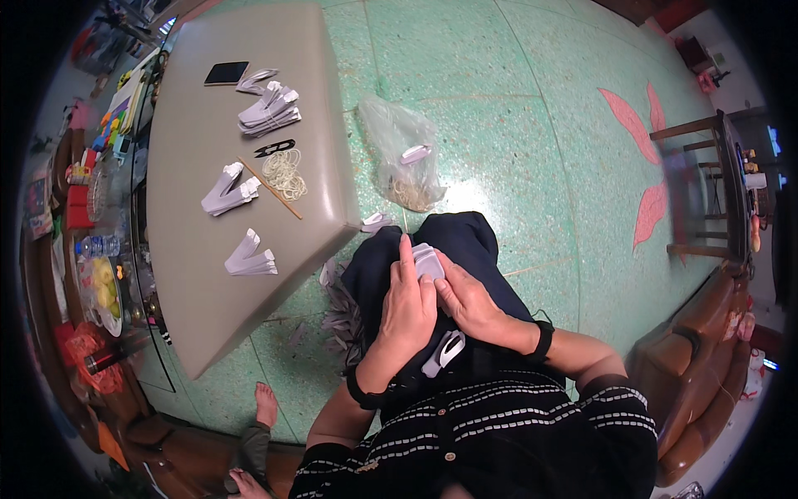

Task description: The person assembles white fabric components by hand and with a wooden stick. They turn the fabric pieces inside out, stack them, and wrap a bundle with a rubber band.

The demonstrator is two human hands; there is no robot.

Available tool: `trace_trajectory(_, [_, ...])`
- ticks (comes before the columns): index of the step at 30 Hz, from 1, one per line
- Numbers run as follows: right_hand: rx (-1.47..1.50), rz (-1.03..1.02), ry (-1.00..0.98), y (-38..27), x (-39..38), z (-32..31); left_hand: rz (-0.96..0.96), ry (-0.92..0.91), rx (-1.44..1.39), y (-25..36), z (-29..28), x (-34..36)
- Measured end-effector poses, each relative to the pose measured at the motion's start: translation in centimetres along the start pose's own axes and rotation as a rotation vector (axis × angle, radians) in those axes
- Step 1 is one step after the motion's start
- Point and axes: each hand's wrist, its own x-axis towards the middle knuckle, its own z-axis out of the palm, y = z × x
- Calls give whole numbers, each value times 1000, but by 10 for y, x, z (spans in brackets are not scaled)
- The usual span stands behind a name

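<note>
Above my lap I hold a small stack of pale lilac-grey folded pieces (428,263) between both hands. My left hand (407,301) is closed along its left side, the index finger pointing straight up past the edge. My right hand (472,301) grips the right side, with its thumb near the left thumb at the bottom. On my lap rests a similar pale folded bundle (438,359) with a dark slit. To my left, a beige padded bench (241,312) carries several folded bundles (270,108), black thread snips (275,148), a thin wooden stick (273,190) and a heap of cream rubber bands (285,176).
A black phone (226,73) lies at the bench's far end. A clear plastic bag (399,125) sits on the green floor beside loose pale pieces (339,312). Another person's bare foot (265,405) shows lower left. A wooden chair (706,183) and brown sofa (694,374) stand right.
</note>
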Motion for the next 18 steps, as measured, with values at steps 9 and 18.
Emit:
trace_trajectory(9, [47, 17, 15, -6, 3, -3, -16, -4, -10, -9, 5, 0])
trace_trajectory(18, [404, 280, -31, -10, 5, -26, -168, -219, -571, -13, -4, 1])
